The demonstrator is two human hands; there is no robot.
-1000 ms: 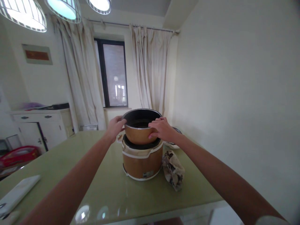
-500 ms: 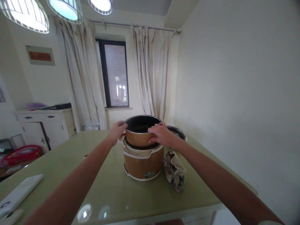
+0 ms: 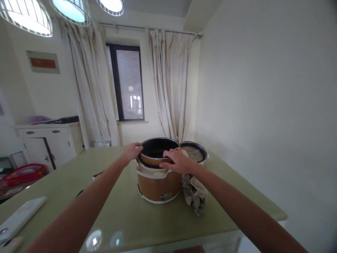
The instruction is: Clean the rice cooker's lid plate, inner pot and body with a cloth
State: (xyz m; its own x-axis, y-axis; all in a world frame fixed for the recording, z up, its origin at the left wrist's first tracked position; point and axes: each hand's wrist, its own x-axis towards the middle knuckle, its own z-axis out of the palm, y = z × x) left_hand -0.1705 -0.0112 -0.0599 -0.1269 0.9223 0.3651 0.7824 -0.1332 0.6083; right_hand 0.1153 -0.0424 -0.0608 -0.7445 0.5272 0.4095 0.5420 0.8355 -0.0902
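Observation:
A brown rice cooker (image 3: 159, 184) with a white rim stands on the green glass table (image 3: 123, 214). Its copper-coloured inner pot (image 3: 158, 149), dark inside, sits mostly sunk into the cooker body. My left hand (image 3: 133, 151) grips the pot's rim on the left side. My right hand (image 3: 175, 161) grips the rim on the right, fingers curled over the edge. Both arms reach forward across the table.
The cooker's lid (image 3: 194, 151) lies behind on the right. A crumpled cloth (image 3: 195, 195) rests beside the cooker. A white flat device (image 3: 19, 218) lies at the table's left edge. A white cabinet (image 3: 50, 140) and curtained window (image 3: 129, 82) stand beyond; a wall runs along the right.
The inner pot has gone down from well above the cooker into its body, with both hands following it down on the rim.

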